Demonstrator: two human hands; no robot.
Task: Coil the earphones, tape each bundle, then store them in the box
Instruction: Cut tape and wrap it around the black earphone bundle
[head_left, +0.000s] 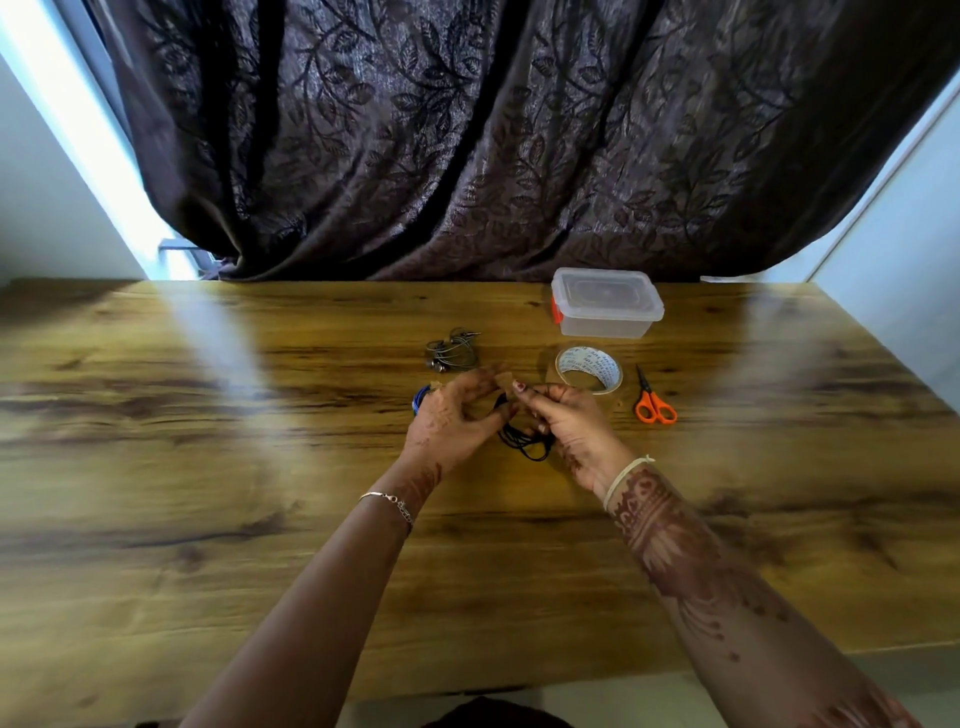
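Both hands meet over the middle of the wooden table (208, 467). My left hand (452, 415) and my right hand (566, 421) together hold a coiled black earphone bundle (524, 441), which hangs between them. A small piece of brownish tape (503, 383) sits pinched at the fingertips above the coil. A grey coiled earphone bundle (453, 351) lies just beyond my left hand. A blue earphone bundle (420, 399) peeks out from behind my left hand, mostly hidden. The clear plastic box (605, 304), lid on, stands at the back right.
A roll of tape (588, 369) lies just beyond my right hand. Orange-handled scissors (653, 400) rest to its right. A dark patterned curtain (467, 135) hangs behind the table's far edge.
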